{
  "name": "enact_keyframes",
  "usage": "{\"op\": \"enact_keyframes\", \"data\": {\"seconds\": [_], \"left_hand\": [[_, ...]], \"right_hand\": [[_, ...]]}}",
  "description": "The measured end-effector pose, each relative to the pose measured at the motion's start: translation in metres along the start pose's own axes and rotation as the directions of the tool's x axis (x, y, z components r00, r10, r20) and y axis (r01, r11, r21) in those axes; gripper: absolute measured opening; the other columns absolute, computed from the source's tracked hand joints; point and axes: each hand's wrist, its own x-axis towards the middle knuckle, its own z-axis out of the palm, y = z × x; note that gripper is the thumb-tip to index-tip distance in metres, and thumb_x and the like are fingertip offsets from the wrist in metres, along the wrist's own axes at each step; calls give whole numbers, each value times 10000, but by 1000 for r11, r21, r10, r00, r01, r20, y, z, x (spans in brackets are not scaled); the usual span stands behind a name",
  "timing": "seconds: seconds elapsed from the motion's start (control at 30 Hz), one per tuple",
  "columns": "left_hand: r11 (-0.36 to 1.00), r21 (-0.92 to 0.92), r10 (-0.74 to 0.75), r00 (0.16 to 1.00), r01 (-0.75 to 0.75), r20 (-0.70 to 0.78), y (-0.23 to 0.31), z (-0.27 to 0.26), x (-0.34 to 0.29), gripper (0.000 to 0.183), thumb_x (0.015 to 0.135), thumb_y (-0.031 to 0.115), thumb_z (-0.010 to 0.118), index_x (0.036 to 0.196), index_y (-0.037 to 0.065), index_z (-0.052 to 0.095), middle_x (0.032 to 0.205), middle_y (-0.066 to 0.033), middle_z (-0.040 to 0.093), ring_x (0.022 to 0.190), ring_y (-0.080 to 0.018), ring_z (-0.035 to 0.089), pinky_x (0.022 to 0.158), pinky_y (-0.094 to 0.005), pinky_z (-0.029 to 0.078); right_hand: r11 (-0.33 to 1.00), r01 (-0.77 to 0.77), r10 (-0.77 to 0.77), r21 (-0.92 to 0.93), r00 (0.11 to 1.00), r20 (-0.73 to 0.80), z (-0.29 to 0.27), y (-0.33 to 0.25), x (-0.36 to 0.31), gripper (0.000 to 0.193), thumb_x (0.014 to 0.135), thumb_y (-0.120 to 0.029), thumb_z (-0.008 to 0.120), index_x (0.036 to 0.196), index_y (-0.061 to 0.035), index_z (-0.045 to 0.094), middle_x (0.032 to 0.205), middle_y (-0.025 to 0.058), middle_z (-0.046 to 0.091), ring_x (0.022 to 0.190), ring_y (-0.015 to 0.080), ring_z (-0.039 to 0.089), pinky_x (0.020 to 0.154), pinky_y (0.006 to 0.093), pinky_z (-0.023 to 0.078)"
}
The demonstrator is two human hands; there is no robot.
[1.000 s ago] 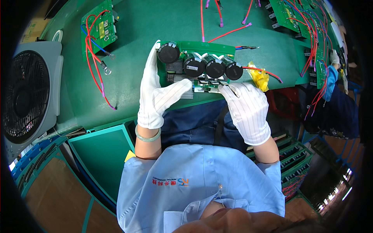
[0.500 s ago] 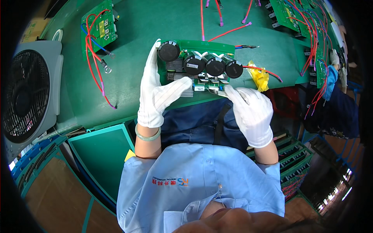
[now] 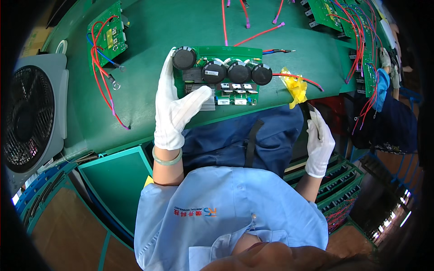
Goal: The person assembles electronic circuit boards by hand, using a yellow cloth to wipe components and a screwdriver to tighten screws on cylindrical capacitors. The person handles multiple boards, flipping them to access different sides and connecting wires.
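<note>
My white-gloved left hand (image 3: pixel 174 113) grips the left end of a green circuit board (image 3: pixel 226 52), thumb on the near side and fingers along the left edge. Several black cylindrical capacitors (image 3: pixel 214 72) stand on the board. Along its near edge sit a finned metal heat sink (image 3: pixel 208 105), black components with metal tabs (image 3: pixel 237 88) and small pale blocks (image 3: pixel 224 101). My right hand (image 3: pixel 320 144), also gloved, is off the board, past the bench's front edge to the right. Its fingers are drawn together; what they hold, if anything, is hidden.
Crumpled yellow tape (image 3: pixel 296 90) lies right of the board among red wires (image 3: pixel 260 34). Another wired board (image 3: pixel 108 40) is at far left, beside a grey fan (image 3: pixel 31 108). More wired boards (image 3: pixel 327 18) sit at right, near a co-worker's gloved hand (image 3: pixel 385 58).
My right hand has left the board's near edge, where it held a small silver tool, and swung right past the bench edge. The left hand keeps its hold on the board.
</note>
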Motion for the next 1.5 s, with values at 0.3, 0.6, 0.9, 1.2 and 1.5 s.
{"op": "enact_keyframes", "data": {"seconds": [0.3, 0.6, 0.9, 1.2, 1.5], "left_hand": [[989, -151, 9, 1000, -10, -6, -5, 1, -3, 1012, 692, 165, 858, 1506, -73, 308, 1437, -168, 464, 1334, -254, 452, 1153, -377, 316], [979, -200, 49, 999, -44, 23, -2, 3, -6, 1115, 674, 210, 895, 1534, -66, 240, 1434, -172, 466, 1314, -269, 475, 1145, -401, 327], [974, -210, 102, 994, -90, 46, -8, -1, -6, 1158, 662, 234, 922, 1538, -65, 225, 1430, -177, 463, 1298, -269, 488, 1129, -413, 355], [977, -34, 213, 957, -210, 198, 0, -12, -32, 1072, 662, 157, 929, 1523, 59, 298, 1258, -146, 585, 1160, -298, 603, 1056, -477, 463], [872, 95, 429, 843, -481, 326, 18, -7, -42, 224, 736, 4, 700, 960, 11, 718, 1041, -159, 718, 1036, -351, 679, 1064, -550, 430]], "right_hand": [[840, 226, -334, 494, 932, 140, 17, -63, 16, 352, 761, 7, 684, 1106, -50, 722, 992, 129, 716, 780, 265, 686, 715, 330, 554], [779, 536, -602, 325, 784, 150, 37, -76, 41, 204, 750, -127, 695, 949, -89, 721, 1141, 67, 724, 677, 153, 672, 558, 292, 500], [771, 20, -103, 636, 990, 94, 28, -74, 21, 320, 923, 27, 616, 1239, -1, 651, 1147, 111, 718, 823, 125, 658, 726, 225, 504], [401, -164, -145, 901, 960, 240, 36, -100, 41, 308, 951, -29, 608, 1253, 15, 653, 1109, 46, 718, 882, 65, 624, 773, 214, 500], [610, 543, -450, 577, 837, -312, 46, -75, 29, 239, 940, -148, 540, 1054, -60, 731, 1085, 126, 729, 766, 252, 692, 644, 335, 489]]}}
